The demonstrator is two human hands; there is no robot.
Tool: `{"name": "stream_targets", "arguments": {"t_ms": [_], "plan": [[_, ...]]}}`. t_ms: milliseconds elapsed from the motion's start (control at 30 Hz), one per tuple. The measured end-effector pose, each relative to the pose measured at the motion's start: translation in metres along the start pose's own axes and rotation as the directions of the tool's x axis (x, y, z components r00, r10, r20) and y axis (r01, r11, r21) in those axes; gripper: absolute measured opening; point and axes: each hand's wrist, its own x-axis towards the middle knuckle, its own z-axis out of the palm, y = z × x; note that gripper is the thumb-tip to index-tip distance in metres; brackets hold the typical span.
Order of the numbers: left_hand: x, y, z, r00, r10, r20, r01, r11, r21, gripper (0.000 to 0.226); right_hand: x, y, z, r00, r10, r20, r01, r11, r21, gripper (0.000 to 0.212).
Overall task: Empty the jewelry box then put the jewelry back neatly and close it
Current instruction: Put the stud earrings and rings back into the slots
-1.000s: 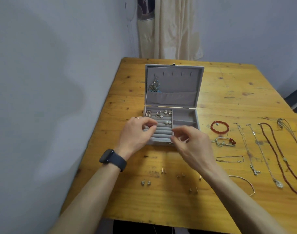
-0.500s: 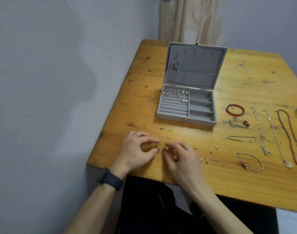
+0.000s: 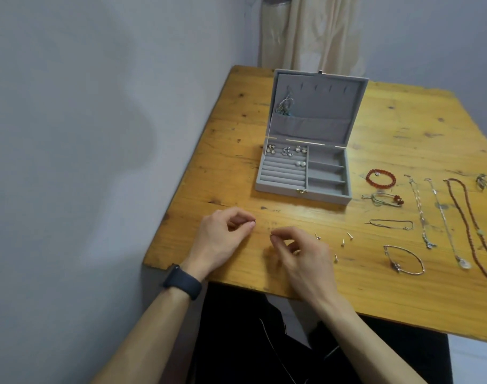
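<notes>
The grey jewelry box [image 3: 328,191] stands open on the wooden table [image 3: 389,286], lid upright. Several earrings [image 3: 286,150] sit in its ring rolls and a tangled piece [image 3: 285,104] hangs in the lid pocket. My left hand [image 3: 223,239] pinches a small stud earring between thumb and forefinger, just above the table near its front edge. My right hand [image 3: 300,253] pinches another tiny stud beside it. Several loose studs [image 3: 343,242] lie to the right of my right hand.
A red bead bracelet [image 3: 381,178], thin bracelets [image 3: 390,223] and a bangle [image 3: 403,259] lie right of the box. Long necklaces [image 3: 472,225] stretch along the table's right side. A wall runs along the left edge; a curtain [image 3: 311,31] hangs behind.
Both hands came back from the box to the table's front edge and each picked up a small stud. The camera pulled back and tilted, showing my lap.
</notes>
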Motion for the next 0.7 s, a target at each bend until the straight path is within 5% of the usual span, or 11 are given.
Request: {"name": "stream_targets", "arguments": {"t_ms": [267, 433, 700], "plan": [[0.080, 0.032, -0.017, 0.999, 0.018, -0.026, -0.020, 0.998, -0.065, 0.008, 0.089, -0.001, -0.050, 0.996, -0.027, -0.088, 0.021, 0.997, -0.069, 0.006], [0.139, 0.036, -0.001, 0.999, 0.018, 0.046, -0.021, 0.997, 0.075, 0.007, 0.154, 0.018, -0.048, 1.000, -0.005, -0.018, -0.001, 0.937, -0.351, 0.014], [0.184, 0.036, 0.019, 0.984, 0.054, 0.168, -0.092, 0.969, 0.230, 0.007, 0.196, 0.016, -0.028, 0.995, -0.004, 0.100, 0.054, 0.857, -0.512, 0.020]]}}
